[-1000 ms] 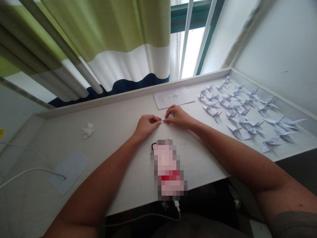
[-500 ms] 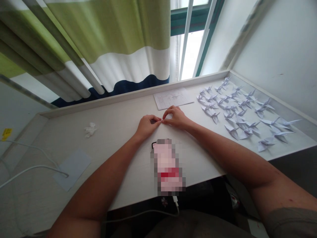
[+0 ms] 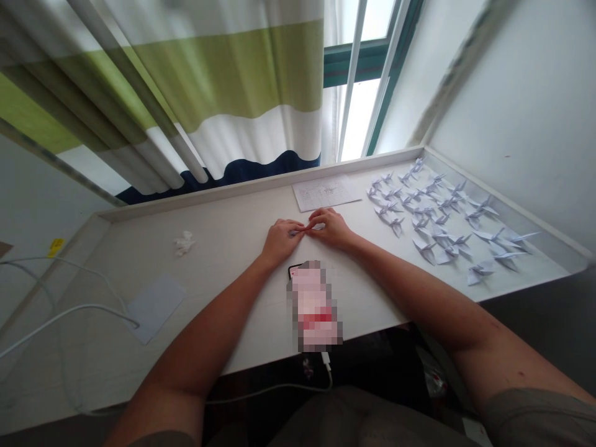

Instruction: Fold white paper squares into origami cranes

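Observation:
My left hand (image 3: 282, 239) and my right hand (image 3: 331, 227) meet fingertip to fingertip above the middle of the white desk (image 3: 237, 248). Both are closed in a pinch on a small piece of white paper (image 3: 318, 226), mostly covered by the fingers; its folds cannot be made out. Just behind the hands lies a flat stack of printed paper (image 3: 326, 193). A phone (image 3: 314, 307) with a pink, blurred screen lies between my forearms, near the desk's front edge.
Several folded white paper cranes (image 3: 433, 211) spread over the desk's right side. On the left are a crumpled tissue (image 3: 184, 243), a square paper sheet (image 3: 156, 304) and white cables (image 3: 88, 307). A white cable plugs into the phone. A raised rim (image 3: 223, 194) runs along the back, below a curtain (image 3: 242, 81).
My fingertips have drawn closer together over the paper, and the right fingers lie flatter. The camera view has tilted up slightly, so the whole scene has shifted a little.

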Action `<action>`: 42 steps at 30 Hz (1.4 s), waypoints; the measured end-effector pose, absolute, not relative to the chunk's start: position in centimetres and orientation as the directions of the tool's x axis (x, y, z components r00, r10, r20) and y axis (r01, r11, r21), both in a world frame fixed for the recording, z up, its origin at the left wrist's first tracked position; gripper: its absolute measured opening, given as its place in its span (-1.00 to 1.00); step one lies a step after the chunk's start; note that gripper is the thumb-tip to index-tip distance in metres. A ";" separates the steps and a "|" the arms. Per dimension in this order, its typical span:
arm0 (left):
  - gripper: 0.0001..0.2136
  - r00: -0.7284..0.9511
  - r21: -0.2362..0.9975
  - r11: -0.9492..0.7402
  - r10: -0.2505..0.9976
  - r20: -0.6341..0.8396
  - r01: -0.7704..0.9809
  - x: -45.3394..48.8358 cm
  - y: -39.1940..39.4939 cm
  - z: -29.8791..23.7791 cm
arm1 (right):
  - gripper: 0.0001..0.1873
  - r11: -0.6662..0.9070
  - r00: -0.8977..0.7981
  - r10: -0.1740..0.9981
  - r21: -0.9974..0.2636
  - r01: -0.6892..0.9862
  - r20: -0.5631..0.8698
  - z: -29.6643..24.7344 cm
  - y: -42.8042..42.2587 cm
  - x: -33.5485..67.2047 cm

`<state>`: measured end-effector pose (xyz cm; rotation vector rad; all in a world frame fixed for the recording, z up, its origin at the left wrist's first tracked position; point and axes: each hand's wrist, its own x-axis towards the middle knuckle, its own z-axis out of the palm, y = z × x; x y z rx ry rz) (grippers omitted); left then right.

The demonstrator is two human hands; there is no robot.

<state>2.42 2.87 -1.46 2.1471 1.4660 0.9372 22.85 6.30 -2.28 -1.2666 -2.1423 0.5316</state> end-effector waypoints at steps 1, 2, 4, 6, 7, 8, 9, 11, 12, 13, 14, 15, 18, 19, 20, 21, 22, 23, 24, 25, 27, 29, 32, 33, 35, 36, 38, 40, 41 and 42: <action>-0.88 0.236 0.632 -0.384 0.922 0.308 0.673 2.4 2.9 -1.4 | -0.93 0.472 -0.379 0.880 -0.596 0.649 0.285 -2.3 6.3 22.9; -0.88 0.233 0.636 -0.379 0.924 0.303 0.672 2.4 2.9 -1.4 | -0.92 0.476 -0.385 0.878 -0.591 0.651 0.284 -2.3 6.3 22.9; -0.89 0.224 0.657 -0.363 0.931 0.290 0.661 2.4 2.9 -1.4 | -0.91 0.477 -0.390 0.878 -0.586 0.656 0.279 -2.3 6.3 22.8; -0.90 0.209 0.684 -0.340 0.940 0.271 0.646 2.4 3.0 -1.4 | -0.91 0.469 -0.385 0.882 -0.584 0.662 0.273 -2.2 6.2 22.7; -0.91 0.201 0.694 -0.331 0.943 0.264 0.640 2.4 3.0 -1.4 | -0.91 0.467 -0.382 0.883 -0.584 0.664 0.272 -2.1 6.2 22.7; -0.91 0.195 0.701 -0.324 0.945 0.261 0.635 2.4 3.1 -1.4 | -0.91 0.467 -0.380 0.883 -0.583 0.665 0.274 -2.1 6.2 22.7; -0.90 0.192 0.705 -0.324 0.946 0.262 0.631 2.5 3.1 -1.4 | -0.91 0.470 -0.380 0.882 -0.582 0.663 0.278 -2.0 6.2 22.7; -0.90 0.200 0.704 -0.332 0.943 0.266 0.628 2.5 3.0 -1.3 | -0.91 0.482 -0.394 0.875 -0.584 0.653 0.281 -1.8 6.2 22.8; -0.90 0.207 0.699 -0.336 0.941 0.266 0.631 2.5 2.9 -1.2 | -0.90 0.490 -0.408 0.870 -0.586 0.645 0.278 -1.7 6.1 22.9; -0.89 0.216 0.690 -0.342 0.939 0.266 0.638 2.4 2.8 -1.1 | -0.88 0.500 -0.427 0.862 -0.590 0.634 0.272 -1.5 6.0 23.1; -0.88 0.226 0.678 -0.349 0.937 0.267 0.647 2.4 2.7 -1.0 | -0.85 0.512 -0.450 0.853 -0.593 0.621 0.265 -1.4 5.9 23.4; -0.86 0.240 0.663 -0.358 0.934 0.266 0.658 2.3 2.6 -0.9 | -0.81 0.523 -0.471 0.844 -0.595 0.611 0.257 -1.3 5.8 23.6; -0.79 0.299 0.630 -0.395 0.919 0.259 0.669 1.8 2.1 -0.6 | -0.64 0.540 -0.511 0.826 -0.591 0.600 0.236 -1.2 5.2 24.3; -0.77 0.319 0.633 -0.406 0.913 0.254 0.659 1.6 1.9 -0.6 | -0.59 0.541 -0.513 0.825 -0.588 0.601 0.236 -1.2 4.9 24.4; -0.75 0.332 0.640 -0.414 0.909 0.251 0.648 1.4 1.7 -0.6 | -0.55 0.542 -0.509 0.826 -0.584 0.604 0.241 -1.2 4.7 24.5; -0.74 0.337 0.647 -0.415 0.908 0.249 0.640 1.3 1.5 -0.6 | -0.54 0.546 -0.504 0.826 -0.578 0.606 0.252 -1.3 4.5 24.5; -0.74 0.333 0.653 -0.411 0.910 0.248 0.637 1.2 1.4 -0.6 | -0.56 0.551 -0.499 0.825 -0.572 0.608 0.265 -1.4 4.3 24.5; -0.74 0.324 0.656 -0.405 0.913 0.249 0.637 1.2 1.2 -0.6 | -0.58 0.556 -0.495 0.823 -0.567 0.608 0.277 -1.5 4.1 24.4; -0.75 0.314 0.658 -0.398 0.916 0.249 0.639 1.2 1.1 -0.6 | -0.61 0.563 -0.493 0.820 -0.562 0.606 0.289 -1.6 4.0 24.4; -0.76 0.305 0.660 -0.392 0.919 0.250 0.641 1.2 1.1 -0.6 | -0.64 0.569 -0.493 0.817 -0.558 0.605 0.299 -1.6 3.8 24.3; -0.76 0.288 0.666 -0.383 0.923 0.255 0.640 1.2 1.0 -0.7 | -0.67 0.582 -0.495 0.809 -0.549 0.600 0.316 -1.6 3.7 24.2; -0.76 0.281 0.671 -0.387 0.922 0.266 0.632 1.2 0.9 -0.8 | -0.69 0.596 -0.502 0.800 -0.532 0.601 0.330 -1.5 3.5 24.3; -0.80 0.304 0.659 -0.419 0.908 0.288 0.625 1.2 0.9 -0.9 | -0.67 0.619 -0.525 0.783 -0.498 0.608 0.333 -1.4 3.3 24.4; -0.80 0.315 0.646 -0.431 0.902 0.294 0.631 1.2 0.9 -0.8 | -0.66 0.624 -0.534 0.779 -0.487 0.612 0.328 -1.3 3.2 24.4; -0.79 0.338 0.602 -0.451 0.892 0.299 0.659 1.3 0.8 -0.7 | -0.66 0.628 -0.547 0.776 -0.463 0.626 0.313 -1.2 3.0 24.4; -0.79 0.352 0.573 -0.462 0.887 0.300 0.677 1.3 0.8 -0.6 | -0.66 0.628 -0.553 0.776 -0.448 0.636 0.303 -1.2 2.8 24.4; -0.76 0.396 0.510 -0.490 0.872 0.289 0.707 1.2 0.7 -0.4 | -0.65 0.626 -0.562 0.778 -0.420 0.657 0.280 -1.1 2.5 24.3; -0.71 0.443 0.466 -0.514 0.857 0.262 0.720 0.9 0.7 -0.1 | -0.63 0.622 -0.568 0.780 -0.413 0.665 0.262 -1.1 2.2 24.4; -0.68 0.460 0.459 -0.520 0.853 0.245 0.720 0.6 0.7 0.0 | -0.62 0.623 -0.573 0.779 -0.421 0.659 0.255 -1.1 2.2 24.5; -0.66 0.479 0.462 -0.524 0.849 0.223 0.715 0.2 0.7 0.1 | -0.61 0.627 -0.583 0.773 -0.434 0.647 0.248 -1.0 2.2 24.7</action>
